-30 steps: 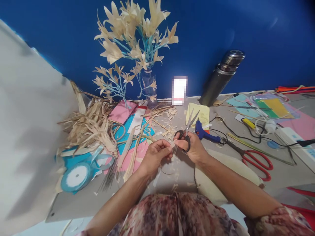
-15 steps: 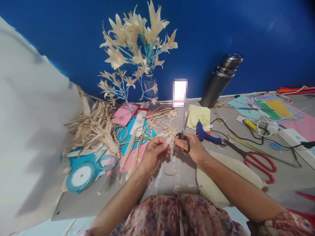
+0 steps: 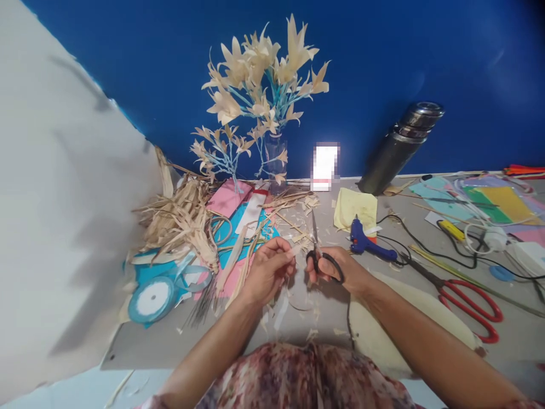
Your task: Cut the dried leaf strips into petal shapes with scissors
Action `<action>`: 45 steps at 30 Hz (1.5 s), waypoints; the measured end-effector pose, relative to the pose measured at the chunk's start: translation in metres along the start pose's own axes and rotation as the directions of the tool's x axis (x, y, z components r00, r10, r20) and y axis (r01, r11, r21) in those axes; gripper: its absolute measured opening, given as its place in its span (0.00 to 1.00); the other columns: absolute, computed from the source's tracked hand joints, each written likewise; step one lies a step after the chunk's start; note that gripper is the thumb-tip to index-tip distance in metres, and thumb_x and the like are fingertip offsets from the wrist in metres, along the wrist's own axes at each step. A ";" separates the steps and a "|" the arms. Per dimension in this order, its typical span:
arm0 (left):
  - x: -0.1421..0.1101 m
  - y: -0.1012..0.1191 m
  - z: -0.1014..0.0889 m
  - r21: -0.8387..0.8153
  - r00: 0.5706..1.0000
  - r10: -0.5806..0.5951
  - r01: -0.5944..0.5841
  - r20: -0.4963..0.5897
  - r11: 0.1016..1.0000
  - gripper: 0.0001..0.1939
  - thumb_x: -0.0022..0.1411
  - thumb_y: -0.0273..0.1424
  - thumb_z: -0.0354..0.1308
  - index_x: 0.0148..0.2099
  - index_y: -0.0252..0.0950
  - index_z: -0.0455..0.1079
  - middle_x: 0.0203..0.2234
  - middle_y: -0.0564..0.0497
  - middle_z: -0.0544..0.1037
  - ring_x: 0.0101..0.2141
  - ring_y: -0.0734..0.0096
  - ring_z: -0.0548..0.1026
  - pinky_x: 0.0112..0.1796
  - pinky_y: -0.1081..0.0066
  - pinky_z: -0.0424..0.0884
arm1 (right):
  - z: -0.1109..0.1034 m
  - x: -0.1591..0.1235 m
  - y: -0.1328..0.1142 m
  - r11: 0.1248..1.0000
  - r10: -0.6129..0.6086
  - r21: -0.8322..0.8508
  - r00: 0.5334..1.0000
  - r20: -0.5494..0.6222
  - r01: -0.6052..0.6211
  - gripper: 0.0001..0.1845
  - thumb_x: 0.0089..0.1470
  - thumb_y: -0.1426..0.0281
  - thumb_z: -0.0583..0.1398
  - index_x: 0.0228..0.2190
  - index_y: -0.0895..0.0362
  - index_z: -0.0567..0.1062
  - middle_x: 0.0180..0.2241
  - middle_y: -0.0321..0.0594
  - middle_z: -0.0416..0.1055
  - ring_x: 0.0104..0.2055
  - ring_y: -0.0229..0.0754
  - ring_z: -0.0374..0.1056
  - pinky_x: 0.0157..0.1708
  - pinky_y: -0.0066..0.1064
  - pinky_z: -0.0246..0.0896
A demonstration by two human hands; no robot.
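My left hand [image 3: 268,272] is closed in a pinch on a small pale strip of dried husk [image 3: 294,249] above the grey table [image 3: 204,341]. Just right of it, my right hand [image 3: 338,271] has its fingers through the black handles of small scissors [image 3: 318,250]. Their blades are closed and point up and away, right beside the strip. Husk scraps [image 3: 298,295] lie on the table under both hands.
A vase of husk flowers [image 3: 266,96] stands at the back by the blue wall. A pile of dried husks [image 3: 181,218], a blue ribbon spool [image 3: 151,298], coloured papers, a blue glue gun [image 3: 366,243], red-handled scissors [image 3: 466,292], cables and a dark flask [image 3: 398,147] surround the hands.
The scissor blades, open a second ago, have shut beside the strip. The view has shifted, so everything sits a little further right in frame.
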State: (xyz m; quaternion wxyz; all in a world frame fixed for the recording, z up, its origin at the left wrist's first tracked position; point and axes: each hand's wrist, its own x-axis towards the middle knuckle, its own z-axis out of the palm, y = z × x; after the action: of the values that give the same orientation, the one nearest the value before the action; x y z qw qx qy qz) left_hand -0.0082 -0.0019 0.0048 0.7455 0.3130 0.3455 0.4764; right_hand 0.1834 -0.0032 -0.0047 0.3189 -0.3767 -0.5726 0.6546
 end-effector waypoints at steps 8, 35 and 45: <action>-0.001 0.005 -0.004 0.035 0.986 -0.128 0.125 0.106 0.992 0.07 0.50 0.27 0.64 0.28 0.34 0.67 0.17 0.55 0.68 0.18 0.79 0.64 0.21 0.77 0.57 | -0.004 -0.002 0.001 0.999 0.009 0.041 0.991 0.133 -0.015 0.33 0.49 0.41 0.60 0.30 0.61 0.73 0.24 0.42 0.73 0.21 0.34 0.56 0.21 0.27 0.48; -0.005 0.030 -0.019 0.341 0.991 0.037 -0.079 0.129 0.937 0.20 0.50 0.21 0.65 0.43 0.39 0.62 0.26 0.57 0.71 0.20 0.81 0.67 0.19 0.81 0.61 | -0.028 -0.007 -0.011 0.975 0.220 -0.130 0.838 0.499 -0.179 0.34 0.46 0.41 0.61 0.24 0.63 0.75 0.17 0.38 0.70 0.19 0.33 0.58 0.19 0.23 0.49; -0.006 0.030 -0.021 0.326 0.981 -0.073 0.010 0.180 0.945 0.21 0.51 0.20 0.63 0.44 0.38 0.61 0.29 0.53 0.75 0.18 0.78 0.71 0.19 0.79 0.64 | -0.030 -0.005 -0.005 0.965 0.252 -0.195 0.816 0.520 -0.174 0.30 0.49 0.46 0.62 0.23 0.63 0.75 0.16 0.36 0.69 0.17 0.31 0.54 0.18 0.23 0.45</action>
State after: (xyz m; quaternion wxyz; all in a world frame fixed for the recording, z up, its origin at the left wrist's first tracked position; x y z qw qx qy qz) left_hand -0.0423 0.0057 0.0180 0.7233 0.4676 0.3532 0.3654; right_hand 0.2113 0.0088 -0.0010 0.0423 -0.2600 -0.6371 0.7244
